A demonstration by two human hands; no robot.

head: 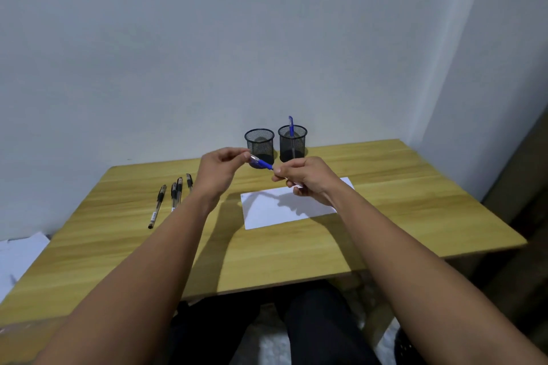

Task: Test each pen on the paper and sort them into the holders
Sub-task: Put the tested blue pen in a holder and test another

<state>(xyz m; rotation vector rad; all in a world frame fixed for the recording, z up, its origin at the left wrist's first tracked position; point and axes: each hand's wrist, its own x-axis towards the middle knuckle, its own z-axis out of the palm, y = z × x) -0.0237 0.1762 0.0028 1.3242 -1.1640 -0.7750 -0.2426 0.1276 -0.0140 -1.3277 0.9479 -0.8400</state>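
Both hands hold one blue pen (264, 163) in the air above the far part of the wooden table (415, 201). My left hand (221, 169) pinches its clear end, and my right hand (302, 176) grips the other end. A white sheet of paper (267, 210) lies under my right hand. Two black mesh holders stand at the back by the wall: the left holder (259, 145) looks empty, the right holder (292, 142) has one blue pen (291, 126) standing in it. Several black pens (172, 197) lie in a row on the left.
The table's back edge meets a plain wall, and its right side ends near a corner. White paper or cloth (17, 258) lies off the table's left edge. My legs (267, 329) show below the front edge.
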